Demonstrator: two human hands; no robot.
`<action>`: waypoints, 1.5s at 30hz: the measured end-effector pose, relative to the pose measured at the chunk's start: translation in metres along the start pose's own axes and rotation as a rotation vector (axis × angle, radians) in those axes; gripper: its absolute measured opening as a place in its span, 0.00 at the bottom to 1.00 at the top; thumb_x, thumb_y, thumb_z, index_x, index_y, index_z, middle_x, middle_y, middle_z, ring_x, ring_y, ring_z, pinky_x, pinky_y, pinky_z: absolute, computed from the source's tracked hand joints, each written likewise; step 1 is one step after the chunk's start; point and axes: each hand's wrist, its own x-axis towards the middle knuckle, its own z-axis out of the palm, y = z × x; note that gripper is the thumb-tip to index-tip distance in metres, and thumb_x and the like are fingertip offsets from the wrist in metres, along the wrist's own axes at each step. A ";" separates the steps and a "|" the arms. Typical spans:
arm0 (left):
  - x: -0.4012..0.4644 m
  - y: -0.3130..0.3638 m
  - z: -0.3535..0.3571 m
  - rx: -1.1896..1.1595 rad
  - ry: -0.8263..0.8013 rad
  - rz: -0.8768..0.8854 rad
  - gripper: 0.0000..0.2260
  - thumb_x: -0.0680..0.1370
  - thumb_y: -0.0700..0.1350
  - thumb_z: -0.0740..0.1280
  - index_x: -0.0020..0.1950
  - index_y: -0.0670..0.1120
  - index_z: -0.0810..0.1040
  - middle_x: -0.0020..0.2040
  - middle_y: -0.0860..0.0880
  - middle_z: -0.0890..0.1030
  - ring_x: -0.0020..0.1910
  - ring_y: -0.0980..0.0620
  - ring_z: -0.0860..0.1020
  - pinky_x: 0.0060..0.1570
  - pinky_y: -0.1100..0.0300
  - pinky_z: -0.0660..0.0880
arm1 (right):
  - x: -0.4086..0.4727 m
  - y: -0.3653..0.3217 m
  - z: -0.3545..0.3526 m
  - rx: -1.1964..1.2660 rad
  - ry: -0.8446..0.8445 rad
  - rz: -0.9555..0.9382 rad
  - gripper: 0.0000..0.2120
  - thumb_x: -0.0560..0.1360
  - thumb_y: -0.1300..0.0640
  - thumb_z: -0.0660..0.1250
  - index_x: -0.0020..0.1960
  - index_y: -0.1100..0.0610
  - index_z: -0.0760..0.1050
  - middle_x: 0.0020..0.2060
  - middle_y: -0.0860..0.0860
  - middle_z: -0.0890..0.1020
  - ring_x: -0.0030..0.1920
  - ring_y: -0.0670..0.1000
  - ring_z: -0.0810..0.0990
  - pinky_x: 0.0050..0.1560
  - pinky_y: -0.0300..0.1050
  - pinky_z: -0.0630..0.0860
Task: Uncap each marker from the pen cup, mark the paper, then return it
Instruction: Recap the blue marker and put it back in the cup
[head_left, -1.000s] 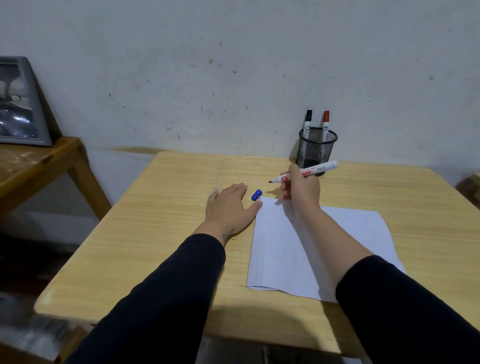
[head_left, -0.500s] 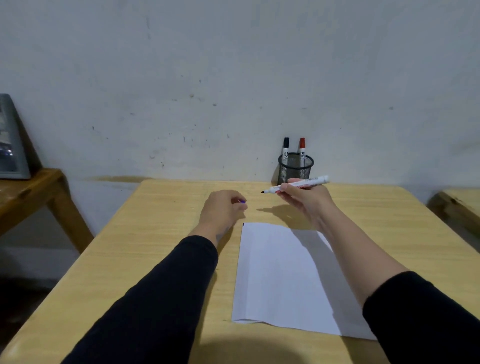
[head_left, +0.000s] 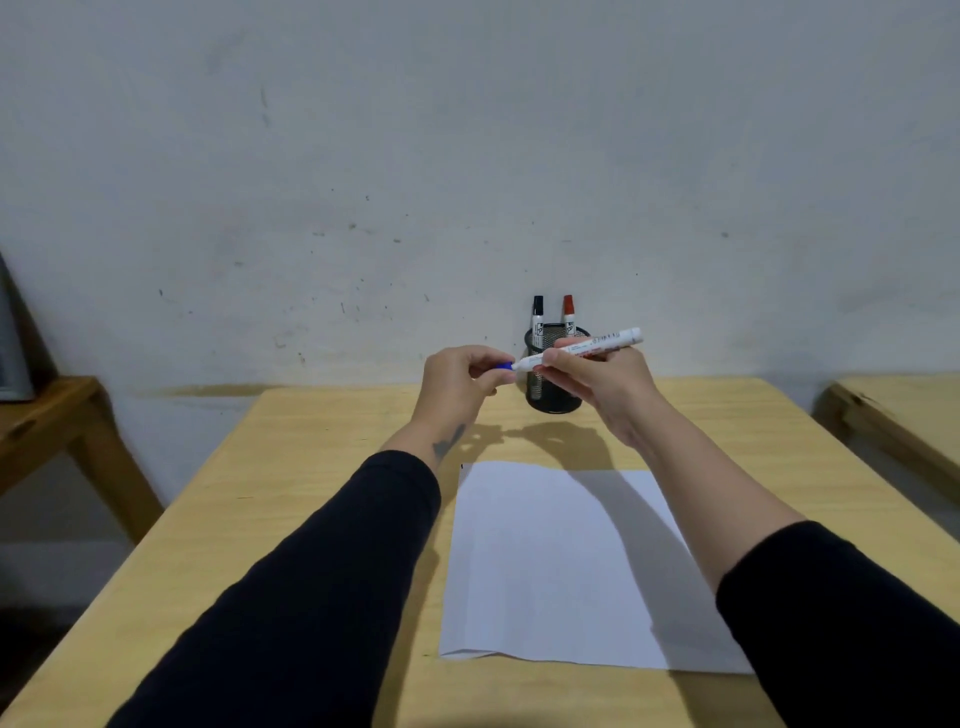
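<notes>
Head view: both hands raised above the surface (head_left: 332, 499); right hand (head_left: 597, 384) grips the white marker (head_left: 582, 349); left hand (head_left: 460, 382) pinches the blue cap (head_left: 503, 366) at its tip; paper (head_left: 550, 561) below; pen cup (head_left: 545, 384) behind, holding two markers.

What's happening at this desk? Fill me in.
A person is capping a white-barrelled marker: the right hand holds the barrel in the air while the left hand pinches its small blue cap at the tip. Behind them, a black mesh pen cup holds a black-capped marker and a red-capped marker. A white sheet of paper lies on the pale wooden table.
</notes>
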 end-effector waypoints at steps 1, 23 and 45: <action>-0.001 0.002 0.001 0.012 -0.009 0.012 0.07 0.72 0.36 0.73 0.49 0.41 0.84 0.37 0.55 0.81 0.36 0.60 0.78 0.37 0.71 0.78 | -0.001 0.000 0.000 -0.002 -0.008 0.003 0.06 0.70 0.70 0.72 0.45 0.65 0.77 0.44 0.61 0.82 0.52 0.62 0.83 0.55 0.48 0.80; 0.012 0.010 0.020 0.141 0.096 -0.023 0.03 0.77 0.41 0.68 0.47 0.44 0.82 0.44 0.47 0.83 0.46 0.47 0.79 0.49 0.55 0.75 | 0.008 -0.006 0.002 -1.127 0.309 -0.375 0.14 0.69 0.51 0.74 0.35 0.60 0.76 0.36 0.54 0.82 0.40 0.56 0.79 0.41 0.50 0.77; 0.066 -0.031 0.094 0.143 -0.018 -0.111 0.28 0.66 0.51 0.77 0.61 0.47 0.70 0.57 0.48 0.77 0.57 0.48 0.76 0.51 0.55 0.74 | 0.130 -0.005 0.003 -1.126 0.299 -0.190 0.06 0.71 0.59 0.68 0.45 0.61 0.81 0.41 0.57 0.83 0.43 0.58 0.81 0.41 0.44 0.75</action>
